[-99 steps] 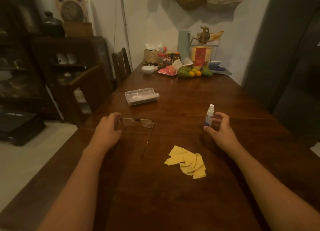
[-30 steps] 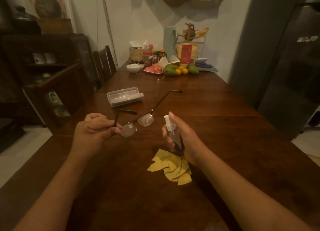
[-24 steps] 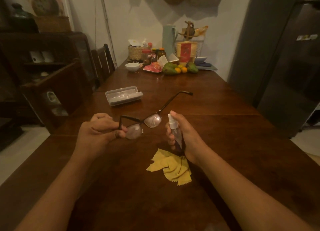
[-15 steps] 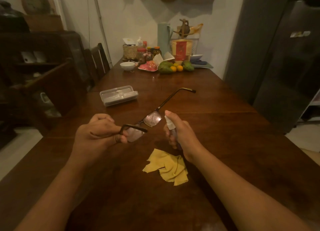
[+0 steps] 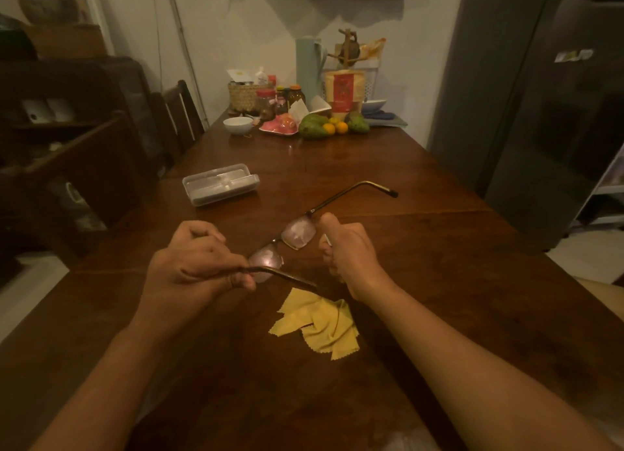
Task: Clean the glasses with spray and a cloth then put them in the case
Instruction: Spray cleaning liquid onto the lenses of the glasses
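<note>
My left hand (image 5: pixel 194 264) pinches the near temple of the dark-framed glasses (image 5: pixel 299 231) and holds them above the table, arms unfolded, lenses looking misted. My right hand (image 5: pixel 347 251) is wrapped round the small spray bottle (image 5: pixel 327 240), right beside the far lens; only a sliver of the bottle shows between the fingers, and my index finger sits on top. The yellow cloth (image 5: pixel 317 322) lies crumpled on the table below both hands. The clear plastic case (image 5: pixel 220 183) lies closed further back on the left.
The long wooden table (image 5: pixel 439 281) carries a white bowl (image 5: pixel 238 125), fruit (image 5: pixel 317 128), jars and a basket at its far end. Chairs (image 5: pixel 182 112) stand along the left side. A dark fridge (image 5: pixel 557 112) stands on the right.
Both hands lifted the glasses and the bottle off the table. Over the last second the glasses turned and the bottle moved in close to the far lens.
</note>
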